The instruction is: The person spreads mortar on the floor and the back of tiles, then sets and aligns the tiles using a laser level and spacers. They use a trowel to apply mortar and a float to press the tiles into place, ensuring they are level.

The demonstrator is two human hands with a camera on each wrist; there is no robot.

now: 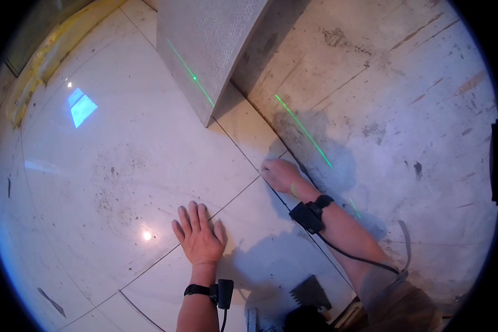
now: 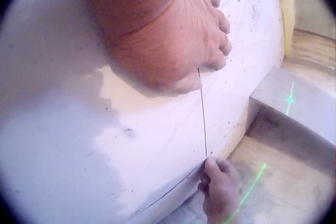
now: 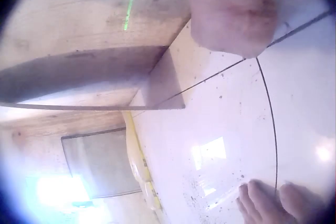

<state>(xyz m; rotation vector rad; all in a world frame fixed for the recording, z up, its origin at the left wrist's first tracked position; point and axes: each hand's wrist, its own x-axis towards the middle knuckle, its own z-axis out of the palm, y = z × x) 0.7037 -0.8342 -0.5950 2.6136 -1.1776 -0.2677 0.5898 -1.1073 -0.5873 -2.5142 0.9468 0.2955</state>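
Observation:
My left hand (image 1: pixel 202 243) rests flat on a large white floor tile (image 1: pixel 166 182), fingers spread a little, beside a dark joint line. In the left wrist view it bears down near that joint. My right hand (image 1: pixel 282 176) has its fingers curled, knuckles low at the spot where joints between tiles meet, close to the outer tile edge. From the left wrist view, its thumb (image 2: pixel 211 167) lies right at the end of the joint line (image 2: pixel 203 113). I cannot tell whether anything small is inside the curled fingers.
A large grey textured panel (image 1: pixel 210 50) stands on edge ahead. Bare, stained floor (image 1: pixel 404 138) lies at right, lower than the tiles, crossed by a green laser line (image 1: pixel 304 130). A notched trowel (image 1: pixel 312 292) lies near my body. Yellow sheeting (image 1: pixel 41 66) runs along the far left.

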